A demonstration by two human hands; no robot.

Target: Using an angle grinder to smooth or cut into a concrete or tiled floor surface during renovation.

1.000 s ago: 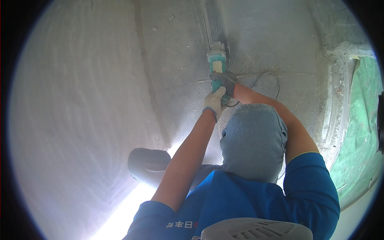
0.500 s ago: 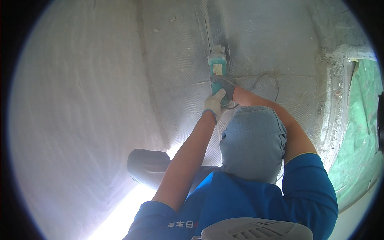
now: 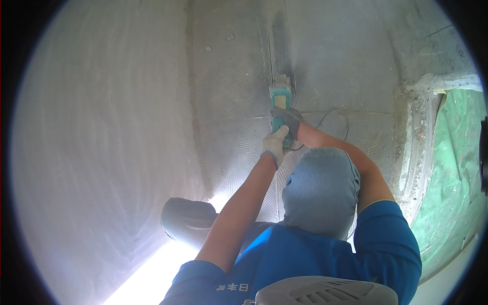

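A teal angle grinder (image 3: 280, 101) lies lengthwise in front of me, its grey head (image 3: 281, 80) pointing away and down at the floor. My right hand (image 3: 290, 118), in a dark grey glove, wraps over the middle of its body. Closer to me, my left hand (image 3: 276, 141) in a pale glove grips the rear end. Beyond the head, a thin straight line (image 3: 269, 53) runs along the floor beside a dark, dusty streak (image 3: 281, 43). The disc is too small and hidden to make out.
A dark cord (image 3: 347, 127) loops right of the grinder. My bent knee (image 3: 321, 190) rises close behind my hands. Ridged trowel marks (image 3: 236, 91) cover parts of the grey floor. Farther right are a rough, broken ledge (image 3: 414, 132) and a green sheet (image 3: 455, 162). Bright light falls at lower left.
The whole view has shifted, so the floor, the grinder and my hands appear lower in the picture. Both hands keep the same hold on the grinder.
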